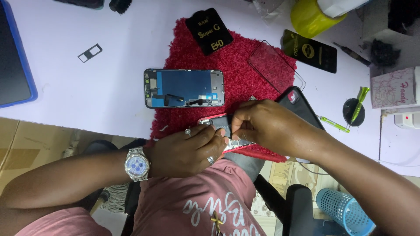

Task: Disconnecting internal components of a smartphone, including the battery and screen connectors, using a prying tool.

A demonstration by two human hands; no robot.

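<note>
Two bare hands work on an opened red phone (221,124) at the near edge of a red mat (236,74). Left hand (186,150) grips its lower edge; right hand (262,124) pinches a part inside. A detached screen (184,88) lies just beyond.

I see two flat black packets (209,30) and (309,51) with yellow print: one lies tilted at the top edge of the red mat (245,83), the other just right of it on the white table (87,78). A detached phone screen (184,88) lies face down, half on the mat's left edge, its back blue within a dark frame. A small pink box (393,88) sits at the far right.
</note>
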